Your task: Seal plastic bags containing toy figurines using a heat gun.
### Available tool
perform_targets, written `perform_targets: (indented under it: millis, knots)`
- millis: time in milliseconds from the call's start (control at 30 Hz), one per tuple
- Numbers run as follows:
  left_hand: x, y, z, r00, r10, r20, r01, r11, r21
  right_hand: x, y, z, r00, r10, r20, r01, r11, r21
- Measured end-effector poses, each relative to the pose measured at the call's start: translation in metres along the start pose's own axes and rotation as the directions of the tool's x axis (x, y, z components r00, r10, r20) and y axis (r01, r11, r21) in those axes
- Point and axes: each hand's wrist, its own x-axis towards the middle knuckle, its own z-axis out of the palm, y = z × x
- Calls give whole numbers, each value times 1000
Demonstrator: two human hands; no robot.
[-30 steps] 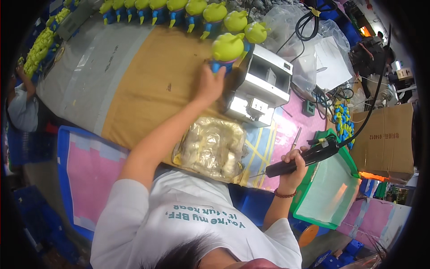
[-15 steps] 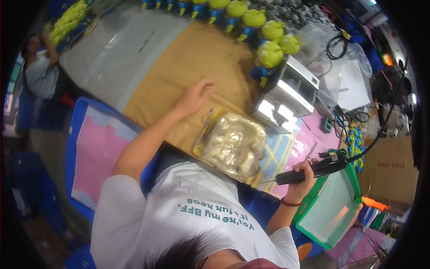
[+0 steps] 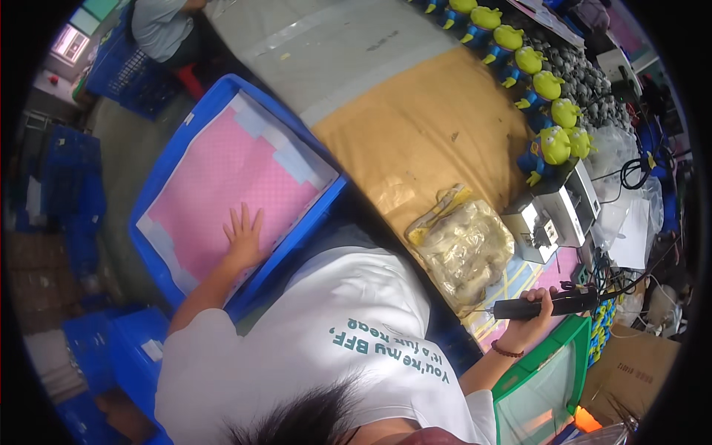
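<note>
My left hand (image 3: pixel 243 243) is open with its fingers spread, over or on the pink lining (image 3: pixel 215 163) of a blue crate (image 3: pixel 159 182); whether it touches is unclear. My right hand (image 3: pixel 535 320) is wrapped round a black electric screwdriver (image 3: pixel 508 308), a corded one, held level with its thin bit pointing left. Just beyond the bit, a lumpy block wrapped in shiny clear-yellow film (image 3: pixel 469 251) lies at the table's near edge.
Green-headed toy figures (image 3: pixel 554 144) line the table's far side. White box-like devices (image 3: pixel 530 231) stand right of the wrapped block. A green crate (image 3: pixel 578 363) sits by my right forearm. Blue crates (image 3: pixel 137 337) are stacked left. A seated person (image 3: pixel 159 30) is at the upper left.
My left hand has moved from above the brown table mat to the blue crate, its fingers now spread. The view has swung left. My right hand still holds the screwdriver.
</note>
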Motion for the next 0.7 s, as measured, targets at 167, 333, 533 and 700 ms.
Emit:
perform_targets:
  millis: [167, 333, 533, 700]
  knots:
    - [-12, -14, 46, 996, 36, -86, -27, 994, 105, -1, 0, 4, 1000, 10, 19, -10, 1000, 2]
    - [-19, -7, -9, 957, -181, -225, 149, 977, -150, 2, 1, 1, 999, 36, 15, -36, 999, 20]
    - [-42, -58, -160, 816, -158, -556, -107, 904, -414, 14, 1, -1, 997, 74, 26, -74, 997, 34]
    - [-107, -27, -336, 514, -216, -830, 73, 975, -208, 25, 4, -9, 997, 73, 4, -73, 997, 39]
